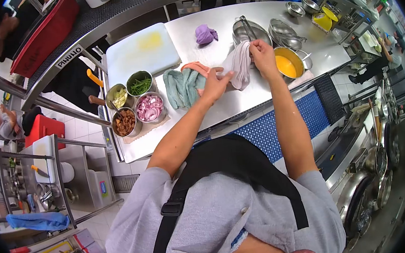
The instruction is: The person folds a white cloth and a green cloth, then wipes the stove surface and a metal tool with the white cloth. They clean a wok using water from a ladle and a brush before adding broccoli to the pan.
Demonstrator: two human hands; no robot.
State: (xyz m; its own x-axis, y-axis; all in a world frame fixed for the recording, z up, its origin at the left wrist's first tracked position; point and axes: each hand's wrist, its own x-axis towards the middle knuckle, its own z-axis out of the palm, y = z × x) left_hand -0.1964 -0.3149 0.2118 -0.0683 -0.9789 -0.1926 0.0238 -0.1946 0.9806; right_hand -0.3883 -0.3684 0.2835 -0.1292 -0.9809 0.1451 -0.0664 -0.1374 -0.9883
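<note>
Steel counter (220,107) w/ tubs: your right hand (263,55) pinches the pale cloth (241,64); left hand (215,84) lies open, flat against it, beside teal towel (184,87).

A commercial kitchen: a long stainless steel desk (239,98) carries 4 steel tubs of prepped ingredients (134,106) left of the grips, a white cutting board (141,49) beyond them, steel bowls (271,29) just past.
</note>
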